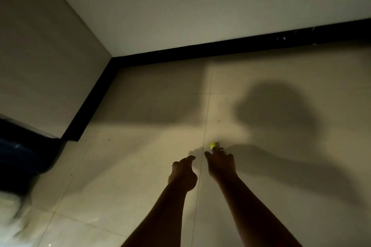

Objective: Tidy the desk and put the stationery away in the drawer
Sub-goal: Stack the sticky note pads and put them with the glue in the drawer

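In dim light both my bare arms reach down to a tiled floor (pixel 140 166). A small yellow and blue stationery item (pixel 213 145), maybe a marker or glue stick, lies on the floor by a tile seam. My right hand (pixel 220 164) is over its near end, with the thumb and ringed fingers closing on the blue part. My left hand (pixel 183 172) hangs just to the left with loosely curled fingers, holds nothing and wears a ring. No desk or drawer is in view.
White walls meet at a corner with a black skirting board (pixel 200 50) along the floor. A dark object (pixel 22 156) sits at the left edge and something pale and blurred (pixel 12 214) at the lower left. Large shadows fall across the tiles.
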`<action>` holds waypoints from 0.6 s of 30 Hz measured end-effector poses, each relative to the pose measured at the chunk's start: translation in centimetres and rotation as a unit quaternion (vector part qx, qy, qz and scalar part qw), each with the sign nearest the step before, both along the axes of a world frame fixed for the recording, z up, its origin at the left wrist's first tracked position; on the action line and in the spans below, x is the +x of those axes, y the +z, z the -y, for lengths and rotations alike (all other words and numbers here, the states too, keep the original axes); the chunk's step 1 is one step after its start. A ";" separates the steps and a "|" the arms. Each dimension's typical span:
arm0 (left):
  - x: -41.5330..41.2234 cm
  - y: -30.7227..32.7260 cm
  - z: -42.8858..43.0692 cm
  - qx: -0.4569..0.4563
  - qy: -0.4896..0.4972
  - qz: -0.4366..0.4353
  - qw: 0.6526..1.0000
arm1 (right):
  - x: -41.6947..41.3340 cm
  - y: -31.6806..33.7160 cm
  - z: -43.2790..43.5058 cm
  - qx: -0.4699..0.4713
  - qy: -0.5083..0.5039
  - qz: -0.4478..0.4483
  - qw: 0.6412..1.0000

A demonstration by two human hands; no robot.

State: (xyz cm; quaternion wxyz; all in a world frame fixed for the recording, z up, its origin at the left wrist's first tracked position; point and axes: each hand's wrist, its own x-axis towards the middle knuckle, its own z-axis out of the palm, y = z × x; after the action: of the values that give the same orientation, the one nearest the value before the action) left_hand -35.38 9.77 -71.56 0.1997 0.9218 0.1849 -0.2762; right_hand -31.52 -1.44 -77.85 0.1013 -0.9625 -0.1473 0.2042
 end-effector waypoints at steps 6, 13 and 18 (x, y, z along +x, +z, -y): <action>-0.4 -2.5 0.7 -0.026 -0.030 -0.016 0.999 | -0.7 -5.9 0.8 0.020 -0.040 -0.011 0.999; -3.4 2.6 4.5 -0.152 0.164 0.017 0.975 | -4.1 2.0 4.3 0.207 -0.227 -0.043 0.950; -5.0 13.0 9.8 -0.273 0.302 0.012 0.913 | -6.8 15.5 7.0 0.393 -0.348 -0.048 0.850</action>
State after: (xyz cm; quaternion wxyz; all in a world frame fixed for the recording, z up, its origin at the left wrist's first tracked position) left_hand -40.42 -0.04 -58.54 0.5195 0.7345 0.3700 -0.2316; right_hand -38.33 -8.46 -62.38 0.5423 -0.8197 0.1340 0.1263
